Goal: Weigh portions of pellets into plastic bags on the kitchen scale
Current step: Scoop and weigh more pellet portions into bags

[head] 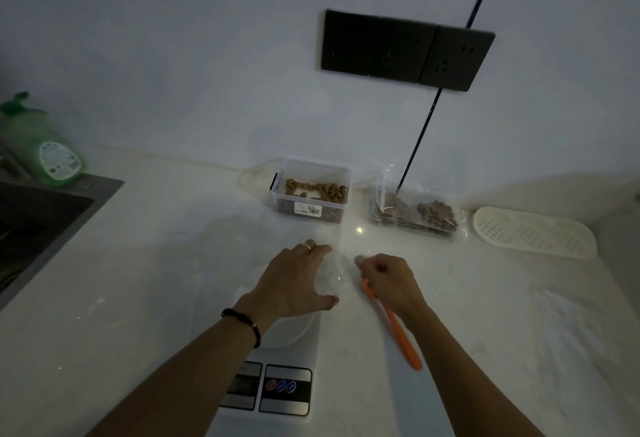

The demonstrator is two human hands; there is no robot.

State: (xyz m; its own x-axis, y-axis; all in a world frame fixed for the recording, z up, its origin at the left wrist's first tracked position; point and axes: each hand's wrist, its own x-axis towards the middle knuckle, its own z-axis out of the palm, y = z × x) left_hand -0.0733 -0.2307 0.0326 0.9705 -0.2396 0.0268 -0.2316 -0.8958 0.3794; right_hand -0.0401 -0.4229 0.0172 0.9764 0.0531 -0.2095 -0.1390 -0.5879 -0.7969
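On the counter (pixel 138 280), one kitchen scale (pixel 273 367) sits at the near edge. The left hand (pixel 294 280) lies over its platform with fingers spread, touching a clear plastic bag (pixel 337 268). The right hand (pixel 388 280) is curled round an orange scoop (pixel 398 329) and pinches the bag's edge. At the back edge stand one pellet tub (pixel 310 192) and a stack of filled bags (pixel 415 211) — count unclear. Bare counter lies left and right of the scale.

Orange spoon (pixel 398 329), brown pellets (pixel 322 190), green bottle (pixel 38 145)
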